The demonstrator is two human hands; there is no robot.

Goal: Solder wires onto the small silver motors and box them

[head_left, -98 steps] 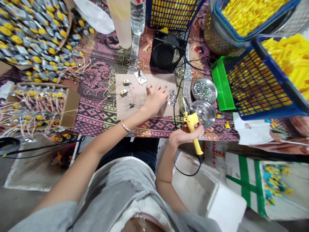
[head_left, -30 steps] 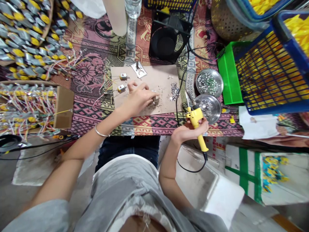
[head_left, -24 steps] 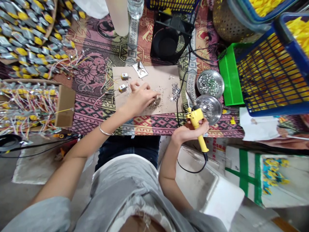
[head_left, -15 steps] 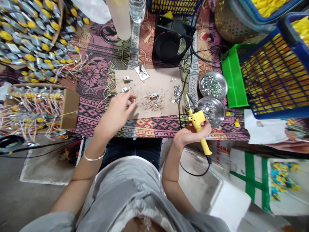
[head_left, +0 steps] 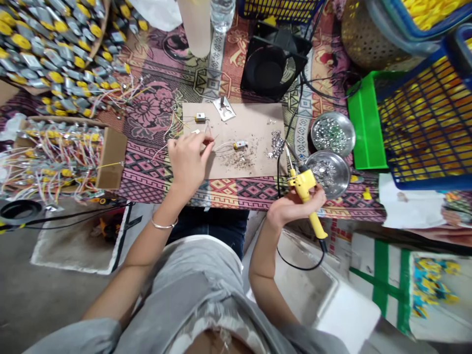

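Note:
My left hand (head_left: 190, 156) is over the left part of a brown board (head_left: 258, 112), thumb and forefinger pinched on what looks like a thin wire. A small motor (head_left: 241, 144) lies right of the fingertips, its pale wires running towards them. Another small motor (head_left: 200, 117) rests above the hand, and a third is mostly hidden behind the fingers. My right hand (head_left: 295, 206) grips a yellow soldering gun (head_left: 303, 183), its tip pointing up and left near a pile of small metal parts (head_left: 276, 143). A metal plate with a cutout (head_left: 224, 109) lies at the board's top edge.
Two metal dishes (head_left: 352, 132) of small parts stand right of the board, beside a green tray (head_left: 363, 123) and a blue basket (head_left: 424, 187). A black fan (head_left: 271, 64) stands behind. Piled motors (head_left: 55, 59) and a cardboard box (head_left: 112, 155) of wired motors are at left.
The camera view has shifted slightly, moving the table things to the right in the picture. My left hand has turned more upright, still pinched. The right hand keeps hold of the soldering gun.

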